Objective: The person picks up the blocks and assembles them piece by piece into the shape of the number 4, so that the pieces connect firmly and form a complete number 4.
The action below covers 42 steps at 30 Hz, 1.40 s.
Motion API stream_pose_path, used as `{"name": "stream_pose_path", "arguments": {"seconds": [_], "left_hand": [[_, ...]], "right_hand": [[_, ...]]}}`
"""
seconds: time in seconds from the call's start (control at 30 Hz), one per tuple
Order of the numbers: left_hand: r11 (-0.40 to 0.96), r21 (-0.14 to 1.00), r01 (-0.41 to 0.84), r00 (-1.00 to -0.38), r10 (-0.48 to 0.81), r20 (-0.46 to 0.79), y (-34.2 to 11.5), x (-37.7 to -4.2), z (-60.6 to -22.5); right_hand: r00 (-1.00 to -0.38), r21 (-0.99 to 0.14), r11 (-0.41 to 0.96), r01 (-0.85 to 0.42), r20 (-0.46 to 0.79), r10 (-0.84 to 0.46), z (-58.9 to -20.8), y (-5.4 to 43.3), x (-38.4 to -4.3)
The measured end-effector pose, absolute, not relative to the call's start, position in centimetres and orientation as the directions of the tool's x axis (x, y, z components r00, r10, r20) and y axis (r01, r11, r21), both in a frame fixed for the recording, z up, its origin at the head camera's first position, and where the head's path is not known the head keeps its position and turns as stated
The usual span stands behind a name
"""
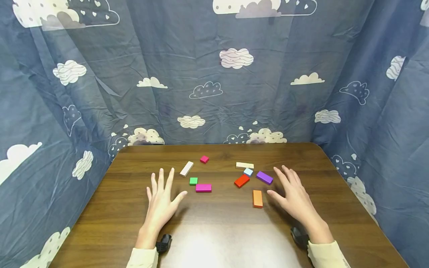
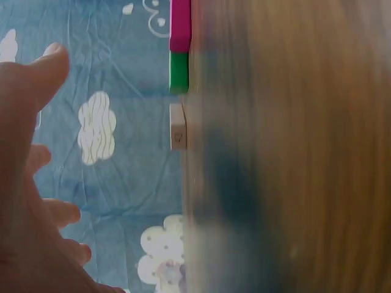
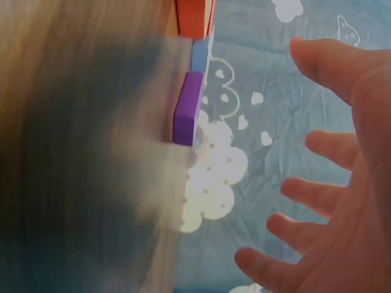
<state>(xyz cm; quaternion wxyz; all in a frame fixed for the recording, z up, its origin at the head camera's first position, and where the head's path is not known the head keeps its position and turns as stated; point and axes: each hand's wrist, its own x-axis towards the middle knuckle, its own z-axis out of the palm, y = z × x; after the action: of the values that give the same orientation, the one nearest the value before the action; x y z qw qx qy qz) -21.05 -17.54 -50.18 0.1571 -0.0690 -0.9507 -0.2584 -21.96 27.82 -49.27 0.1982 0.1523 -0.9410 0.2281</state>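
My left hand (image 1: 161, 204) hovers over the left of the table with its fingers spread, holding nothing. Nearest to it lie a green block (image 1: 193, 181), a magenta block (image 1: 203, 188) and a whitish block (image 1: 186, 169). On the other side my right hand (image 1: 295, 199) is also spread and holds nothing. A purple block (image 1: 264, 177) and an orange block (image 1: 257, 198) lie just left of its fingers. Further in are a red block (image 1: 242, 181), a light blue block (image 1: 248, 172) and a cream block (image 1: 244, 165). A small crimson block (image 1: 204, 159) lies farther back.
The brown wooden table (image 1: 214, 219) carries all the blocks, lying flat in two loose groups. A blue curtain (image 1: 201, 67) with cloud prints hangs behind the table and along both sides. Each wrist wears a black camera band (image 1: 164, 243).
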Motion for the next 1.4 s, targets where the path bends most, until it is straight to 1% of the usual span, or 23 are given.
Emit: {"name": "stream_pose_path", "arguments": {"seconds": [0.23,0.37,0.5,0.57,0.67,0.8,0.97,1.07,1.2,1.27,1.4], "left_hand": [[0.780,0.535,0.325,-0.904,0.090,0.418,-15.6,-20.9,-49.6],[0.731,0.520,0.442,-0.843,0.140,0.520,-13.8,-21.2,-49.2],[0.678,0.503,0.535,-0.787,0.184,0.589,-11.4,-21.5,-49.0],[0.643,0.525,0.557,-0.783,0.197,0.590,-10.0,-21.6,-48.9],[0.591,0.572,0.569,-0.796,0.219,0.565,-7.8,-21.5,-49.0],[0.509,0.652,0.563,-0.822,0.262,0.505,-5.1,-21.6,-49.2],[0.428,0.742,0.516,-0.856,0.261,0.445,-2.2,-21.7,-49.9],[0.356,0.811,0.465,-0.881,0.273,0.385,-0.5,-21.9,-50.5],[0.246,0.898,0.365,-0.908,0.305,0.286,1.5,-22.3,-51.1],[0.238,0.916,0.321,-0.919,0.312,0.241,2.3,-22.4,-51.2],[0.277,0.921,0.274,-0.932,0.312,0.183,3.4,-22.6,-51.6]], "right_hand": [[-0.858,-0.396,0.809,-0.435,0.455,-0.239,-49.6,26.7,-21.9],[-0.861,-0.413,0.792,-0.449,0.439,-0.259,-49.5,26.0,-21.8],[-0.863,-0.428,0.782,-0.452,0.430,-0.264,-49.2,25.6,-21.8],[-0.861,-0.431,0.776,-0.461,0.430,-0.273,-49.2,25.4,-21.9],[-0.858,-0.438,0.762,-0.476,0.421,-0.294,-49.2,25.3,-21.9],[-0.857,-0.452,0.744,-0.491,0.404,-0.320,-49.4,25.1,-21.9],[-0.874,-0.456,0.757,-0.468,0.367,-0.320,-49.8,25.2,-21.7],[-0.885,-0.454,0.770,-0.448,0.347,-0.310,-50.0,25.2,-21.6],[-0.894,-0.457,0.777,-0.433,0.326,-0.307,-50.2,25.2,-21.6],[-0.897,-0.457,0.779,-0.430,0.314,-0.311,-50.3,25.2,-21.6],[-0.898,-0.441,0.787,-0.430,0.301,-0.321,-50.6,25.1,-21.5]]}}
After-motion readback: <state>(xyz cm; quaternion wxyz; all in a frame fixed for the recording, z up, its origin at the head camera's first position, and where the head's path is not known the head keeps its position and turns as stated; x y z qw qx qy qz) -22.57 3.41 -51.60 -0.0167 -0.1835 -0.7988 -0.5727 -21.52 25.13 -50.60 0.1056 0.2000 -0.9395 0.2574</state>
